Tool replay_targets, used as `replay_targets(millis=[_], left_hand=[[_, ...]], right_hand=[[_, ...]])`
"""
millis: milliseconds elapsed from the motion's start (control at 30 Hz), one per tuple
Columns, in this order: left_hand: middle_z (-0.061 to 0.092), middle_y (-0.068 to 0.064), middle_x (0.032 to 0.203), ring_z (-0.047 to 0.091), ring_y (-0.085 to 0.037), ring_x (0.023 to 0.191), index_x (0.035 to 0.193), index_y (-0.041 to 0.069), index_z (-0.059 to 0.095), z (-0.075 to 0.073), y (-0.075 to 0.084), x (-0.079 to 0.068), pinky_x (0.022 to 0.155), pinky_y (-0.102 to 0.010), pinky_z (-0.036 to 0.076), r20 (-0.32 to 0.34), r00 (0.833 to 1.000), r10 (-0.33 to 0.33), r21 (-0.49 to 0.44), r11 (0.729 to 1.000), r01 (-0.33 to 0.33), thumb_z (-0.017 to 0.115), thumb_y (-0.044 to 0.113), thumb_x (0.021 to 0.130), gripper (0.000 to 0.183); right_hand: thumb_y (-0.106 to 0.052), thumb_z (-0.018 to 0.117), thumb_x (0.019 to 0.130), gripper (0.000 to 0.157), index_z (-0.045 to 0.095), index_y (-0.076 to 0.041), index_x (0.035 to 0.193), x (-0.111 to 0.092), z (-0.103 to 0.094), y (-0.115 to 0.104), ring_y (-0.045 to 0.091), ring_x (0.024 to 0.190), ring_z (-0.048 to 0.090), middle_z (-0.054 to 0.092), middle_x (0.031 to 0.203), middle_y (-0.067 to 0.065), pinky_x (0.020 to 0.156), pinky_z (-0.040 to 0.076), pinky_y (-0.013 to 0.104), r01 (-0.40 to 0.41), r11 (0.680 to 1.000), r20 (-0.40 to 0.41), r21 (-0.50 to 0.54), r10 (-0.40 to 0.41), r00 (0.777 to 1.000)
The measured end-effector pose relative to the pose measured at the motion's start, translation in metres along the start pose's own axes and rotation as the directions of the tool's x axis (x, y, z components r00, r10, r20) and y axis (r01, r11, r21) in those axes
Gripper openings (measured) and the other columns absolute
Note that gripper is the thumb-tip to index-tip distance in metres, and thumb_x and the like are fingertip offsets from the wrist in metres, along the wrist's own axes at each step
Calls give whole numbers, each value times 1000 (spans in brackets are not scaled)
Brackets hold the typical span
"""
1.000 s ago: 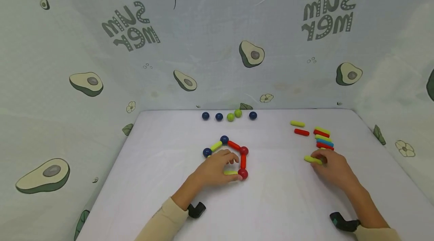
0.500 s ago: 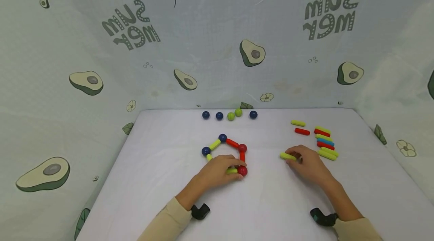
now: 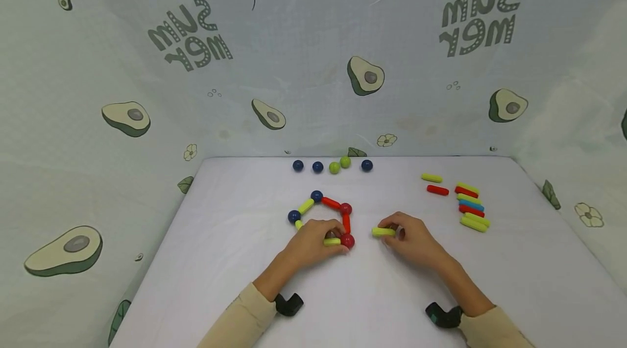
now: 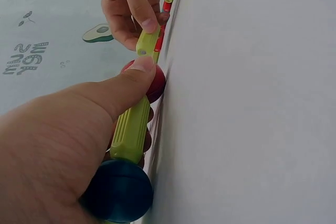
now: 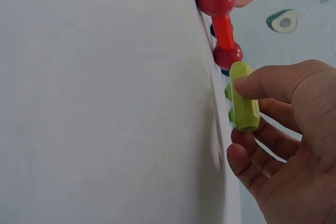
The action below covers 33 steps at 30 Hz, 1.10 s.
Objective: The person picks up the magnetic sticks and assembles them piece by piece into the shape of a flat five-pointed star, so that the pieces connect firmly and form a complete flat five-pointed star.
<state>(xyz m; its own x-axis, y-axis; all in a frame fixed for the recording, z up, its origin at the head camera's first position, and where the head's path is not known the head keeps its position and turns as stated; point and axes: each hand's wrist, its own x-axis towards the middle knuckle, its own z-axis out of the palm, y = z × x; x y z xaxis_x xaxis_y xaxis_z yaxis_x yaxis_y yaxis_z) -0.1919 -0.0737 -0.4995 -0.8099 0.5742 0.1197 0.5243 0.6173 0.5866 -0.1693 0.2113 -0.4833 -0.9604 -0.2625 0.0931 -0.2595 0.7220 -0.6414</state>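
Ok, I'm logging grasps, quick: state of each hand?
Left hand: closed, pinching the nearer red ball.
Right hand: closed, holding a loose yellow-green rod.

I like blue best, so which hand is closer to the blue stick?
Right. The right hand, pinching a yellow-green stick, is left of the blue stick and lower in the head view; the left hand is farther left, gripping a red ball.

A curtained recording nook, in what building unclear: cloth [image 3: 313,48] printed with avocados [image 3: 366,75] and mirrored "Summer" lettering [image 3: 472,34] hangs behind and beside a white tabletop [image 3: 382,293], and black wrist cameras [image 3: 290,305] are worn.
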Motion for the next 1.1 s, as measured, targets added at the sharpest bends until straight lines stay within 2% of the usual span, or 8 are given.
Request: replay_targets(millis=[333, 633, 733, 833, 1000, 1100], left_hand=[[73, 17, 95, 58, 3, 84, 110, 24, 71, 0, -1, 1, 78, -17, 50, -14, 1000, 12, 2, 1000, -12, 81, 46, 86, 34], [73, 17, 97, 60, 3, 86, 111, 26, 69, 1, -1, -1, 79, -18, 51, -22, 999, 36, 23, 999, -35, 82, 47, 86, 36], [74, 17, 101, 62, 3, 90, 112, 29, 67, 2, -1, -2, 83, -20, 52, -20, 999, 43, 39, 998, -43, 80, 50, 87, 35], [74, 18, 102, 62, 3, 92, 112, 30, 67, 3, -1, -2, 85, -20, 53, -14, 999, 39, 47, 998, -38, 79, 50, 88, 33], [73, 19, 100, 60, 2, 88, 108, 31, 67, 0, 1, -2, 80, -19, 51, -8, 1000, 22, 47, 999, -22, 80, 49, 88, 30], [72, 20, 94, 57, 2, 82, 102, 30, 67, -1, 1, -3, 74, -18, 49, 1, 1000, 17, 35, 999, -17, 81, 50, 86, 30]], right_hand=[[-9, 76, 90, 22, 72, -16, 110, 7, 21, -18, 14, 91, 56, 67, 104, -5, 76, 50, 22, 26, 999, 87, 47, -30, 996], [-13, 77, 91, 21, 71, -17, 111, 8, 24, -22, 14, 90, 56, 66, 102, -5, 76, 50, 22, 23, 999, 108, 46, -28, 994], [-19, 76, 93, 23, 71, -15, 115, 9, 16, -16, 14, 94, 57, 67, 104, -5, 78, 51, 23, 0, 999, 59, 32, -2, 998], [-23, 73, 96, 25, 70, -12, 119, 12, 3, -3, 17, 96, 58, 68, 105, 0, 81, 52, 24, -37, 999, -29, 2, 37, 999], [-23, 69, 99, 30, 67, -5, 123, 19, -25, 31, 25, 100, 59, 68, 110, 12, 81, 50, 22, -104, 993, -150, -53, 95, 984], [-22, 66, 101, 33, 65, -1, 126, 22, -43, 52, 31, 105, 59, 66, 116, 18, 84, 52, 31, -133, 989, -194, -62, 119, 974]])
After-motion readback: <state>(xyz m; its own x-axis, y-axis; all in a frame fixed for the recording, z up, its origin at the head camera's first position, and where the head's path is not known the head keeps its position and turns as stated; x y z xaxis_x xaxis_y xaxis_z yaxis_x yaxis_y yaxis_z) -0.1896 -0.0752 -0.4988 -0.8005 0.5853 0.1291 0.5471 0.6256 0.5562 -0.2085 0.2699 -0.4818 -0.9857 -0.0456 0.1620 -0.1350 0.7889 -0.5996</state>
